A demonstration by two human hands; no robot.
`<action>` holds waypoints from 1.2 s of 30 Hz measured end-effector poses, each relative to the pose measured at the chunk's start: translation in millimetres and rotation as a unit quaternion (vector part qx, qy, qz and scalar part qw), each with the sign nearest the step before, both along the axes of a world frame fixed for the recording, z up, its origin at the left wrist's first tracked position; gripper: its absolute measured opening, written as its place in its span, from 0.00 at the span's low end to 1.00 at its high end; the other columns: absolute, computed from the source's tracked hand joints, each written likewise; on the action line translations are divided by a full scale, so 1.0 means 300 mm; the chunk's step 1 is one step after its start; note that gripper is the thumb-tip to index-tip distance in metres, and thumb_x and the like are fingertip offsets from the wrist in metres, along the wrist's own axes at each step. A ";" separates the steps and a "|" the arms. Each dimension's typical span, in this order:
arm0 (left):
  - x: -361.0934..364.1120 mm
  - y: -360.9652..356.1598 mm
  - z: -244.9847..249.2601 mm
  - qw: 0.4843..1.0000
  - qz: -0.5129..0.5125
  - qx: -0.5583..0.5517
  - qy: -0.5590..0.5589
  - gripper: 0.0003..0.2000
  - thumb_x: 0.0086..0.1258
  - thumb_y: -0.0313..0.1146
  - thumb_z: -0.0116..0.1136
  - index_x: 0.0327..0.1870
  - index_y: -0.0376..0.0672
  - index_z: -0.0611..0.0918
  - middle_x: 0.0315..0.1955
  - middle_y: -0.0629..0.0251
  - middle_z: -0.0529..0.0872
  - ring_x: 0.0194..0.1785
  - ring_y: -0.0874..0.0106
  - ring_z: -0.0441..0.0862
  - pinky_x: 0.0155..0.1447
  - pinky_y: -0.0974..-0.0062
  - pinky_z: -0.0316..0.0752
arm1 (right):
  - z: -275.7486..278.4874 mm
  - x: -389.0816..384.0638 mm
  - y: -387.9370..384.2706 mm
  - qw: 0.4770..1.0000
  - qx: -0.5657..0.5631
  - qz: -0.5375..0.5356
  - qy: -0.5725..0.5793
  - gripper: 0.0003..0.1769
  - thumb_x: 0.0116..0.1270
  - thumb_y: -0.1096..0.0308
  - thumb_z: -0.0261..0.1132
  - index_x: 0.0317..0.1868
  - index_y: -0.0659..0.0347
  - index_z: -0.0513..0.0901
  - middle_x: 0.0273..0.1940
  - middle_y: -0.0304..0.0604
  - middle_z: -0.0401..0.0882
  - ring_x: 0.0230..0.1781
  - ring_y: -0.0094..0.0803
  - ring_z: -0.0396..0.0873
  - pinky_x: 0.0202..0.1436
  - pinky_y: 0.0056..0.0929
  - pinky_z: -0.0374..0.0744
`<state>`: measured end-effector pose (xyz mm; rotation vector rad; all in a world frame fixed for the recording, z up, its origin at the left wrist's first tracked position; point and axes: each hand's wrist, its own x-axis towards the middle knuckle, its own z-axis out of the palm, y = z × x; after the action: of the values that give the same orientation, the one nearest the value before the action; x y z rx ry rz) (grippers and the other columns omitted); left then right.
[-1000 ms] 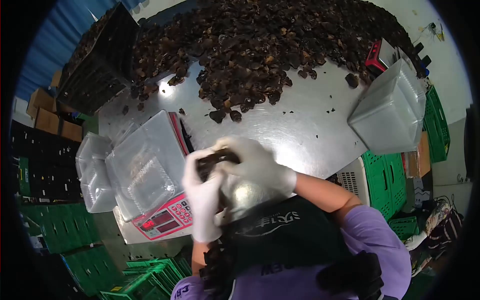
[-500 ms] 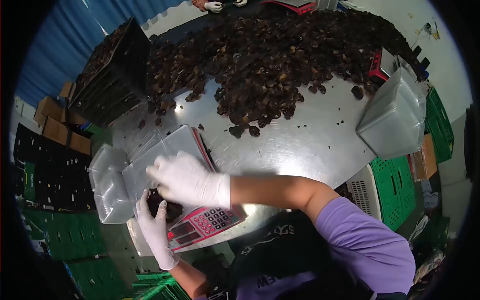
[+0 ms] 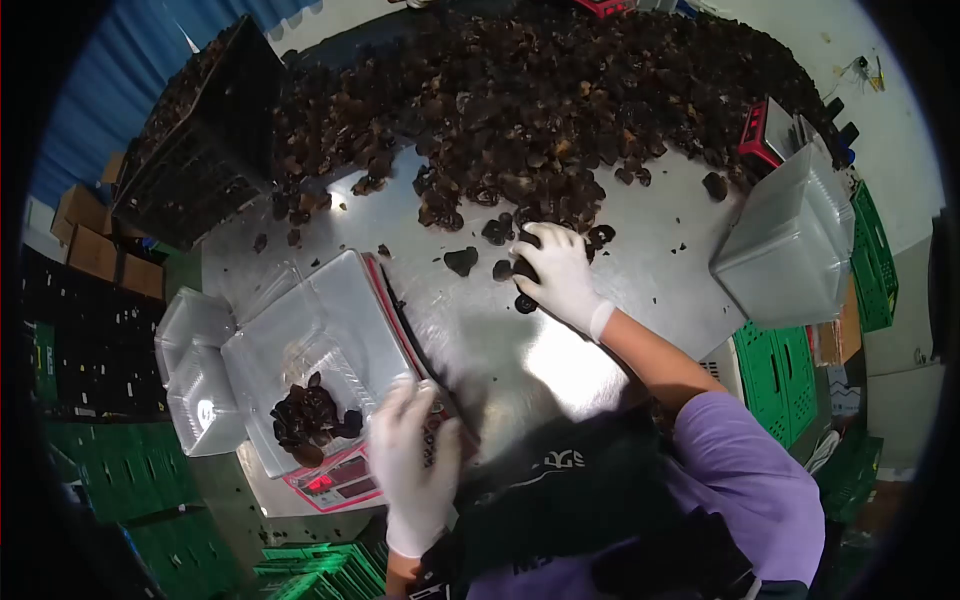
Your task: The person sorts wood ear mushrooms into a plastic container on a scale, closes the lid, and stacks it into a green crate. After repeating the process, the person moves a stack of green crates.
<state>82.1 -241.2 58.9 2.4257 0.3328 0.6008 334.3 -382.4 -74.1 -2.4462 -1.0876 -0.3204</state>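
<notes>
Dark mushroom-like pieces form a large pile (image 3: 520,110) across the back of the metal table (image 3: 660,240). My right hand (image 3: 560,275), in a white glove, curls over dark pieces at the pile's front edge, fingers wrapped round some of them. My left hand (image 3: 412,455), gloved too, hovers blurred over the right part of the red-edged scale (image 3: 335,482); nothing shows in its fingers, which look apart. A clear plastic container (image 3: 345,350) lies on the scale's plate with a small heap of dark pieces (image 3: 308,420) in it.
Stacked clear containers stand at left (image 3: 205,400) and right (image 3: 790,240). A black crate (image 3: 200,140) of dark pieces is at the back left. Another red scale (image 3: 762,140) sits at the back right. Green crates (image 3: 775,375) stand beyond the table's right edge.
My right hand has moved from above the container to the pile's front edge and closed round pieces. My left hand has left the heap and moved right.
</notes>
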 end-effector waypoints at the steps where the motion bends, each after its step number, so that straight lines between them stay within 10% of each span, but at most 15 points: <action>1: 0.042 -0.027 -0.025 0.998 -0.045 -0.041 0.023 0.20 0.60 0.23 0.64 0.55 0.34 0.79 0.56 0.49 0.79 0.63 0.54 0.74 0.67 0.63 0.68 | 0.002 -0.037 -0.064 1.000 0.017 -0.007 0.015 0.25 0.54 0.60 0.70 0.53 0.51 0.80 0.61 0.50 0.71 0.66 0.48 0.66 0.68 0.48 0.61; 10: 0.332 -0.146 -0.338 0.988 -0.086 -0.069 0.105 0.24 0.67 0.29 0.60 0.64 0.36 0.73 0.66 0.42 0.70 0.67 0.47 0.70 0.70 0.58 0.66 | 0.005 -0.197 -0.444 0.993 -0.021 -0.106 0.057 0.29 0.59 0.56 0.69 0.62 0.49 0.79 0.69 0.56 0.64 0.72 0.53 0.58 0.73 0.50 0.55; 15: 0.648 -0.073 -0.472 0.954 0.128 0.241 0.126 0.21 0.70 0.29 0.53 0.64 0.37 0.74 0.67 0.42 0.69 0.66 0.50 0.72 0.66 0.59 0.71 | -0.006 -0.188 -0.485 0.986 0.104 -0.126 0.035 0.25 0.53 0.68 0.71 0.55 0.54 0.84 0.63 0.54 0.72 0.65 0.51 0.69 0.68 0.46 0.64; 22: 0.682 -0.015 -0.491 0.934 0.194 0.231 0.191 0.06 0.64 0.23 0.52 0.40 0.38 0.80 0.43 0.55 0.84 0.46 0.57 0.83 0.45 0.60 0.80 | 0.063 -0.039 -0.371 0.979 0.192 -0.061 0.033 0.15 0.55 0.73 0.67 0.45 0.58 0.85 0.52 0.45 0.80 0.54 0.45 0.77 0.57 0.41 0.73; 26: 0.569 -0.048 -0.476 0.985 0.152 -0.081 0.022 0.11 0.65 0.18 0.52 0.47 0.35 0.79 0.34 0.57 0.84 0.35 0.67 0.82 0.40 0.71 0.77 | 0.041 0.112 -0.156 0.984 0.161 0.037 0.074 0.15 0.59 0.68 0.65 0.48 0.56 0.84 0.50 0.42 0.81 0.54 0.40 0.75 0.56 0.38 0.72; 28: 0.520 -0.057 -0.469 0.802 0.072 -0.590 -0.056 0.12 0.68 0.18 0.52 0.51 0.35 0.79 0.34 0.60 0.83 0.34 0.71 0.81 0.38 0.77 0.75 | 0.047 0.168 -0.029 0.988 0.109 0.050 0.101 0.19 0.59 0.65 0.67 0.51 0.57 0.82 0.49 0.43 0.80 0.54 0.42 0.75 0.58 0.40 0.73; 36: 0.406 -0.069 -0.400 0.639 0.024 -0.768 -0.028 0.10 0.73 0.31 0.53 0.46 0.34 0.80 0.35 0.56 0.84 0.38 0.63 0.84 0.44 0.69 0.83 | 0.023 0.259 0.254 0.980 -0.163 0.033 0.113 0.24 0.58 0.67 0.67 0.57 0.52 0.80 0.48 0.54 0.78 0.45 0.47 0.82 0.44 0.41 0.82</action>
<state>203.9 -262.0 -61.0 0.7083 0.5563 0.1687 412.0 -306.4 -67.2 -2.6376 -1.1937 0.1680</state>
